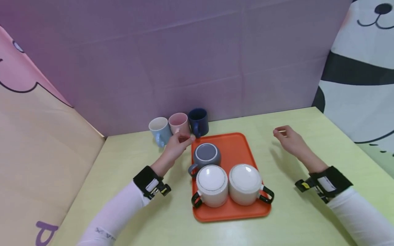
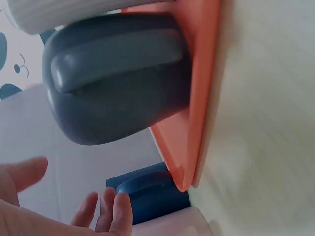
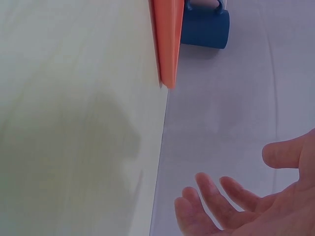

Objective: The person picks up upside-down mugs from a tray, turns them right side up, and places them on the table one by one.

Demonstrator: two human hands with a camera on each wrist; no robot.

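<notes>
From the left: the light blue mug (image 1: pixel 159 130), the pink mug (image 1: pixel 179 123) and the navy mug (image 1: pixel 198 121) stand in a row at the far edge of the worktop (image 1: pixel 129 171). My left hand (image 1: pixel 176 146) hangs just in front of the pink mug, fingers loose and holding nothing; that mug lies just beyond the fingertips, upright, well nearer to this hand than to the other. Right of it the orange tray (image 1: pixel 240 145) carries an upturned grey mug (image 1: pixel 206 155) and two white ones. My right hand (image 1: pixel 289 139) hovers empty and relaxed over bare worktop, well apart.
</notes>
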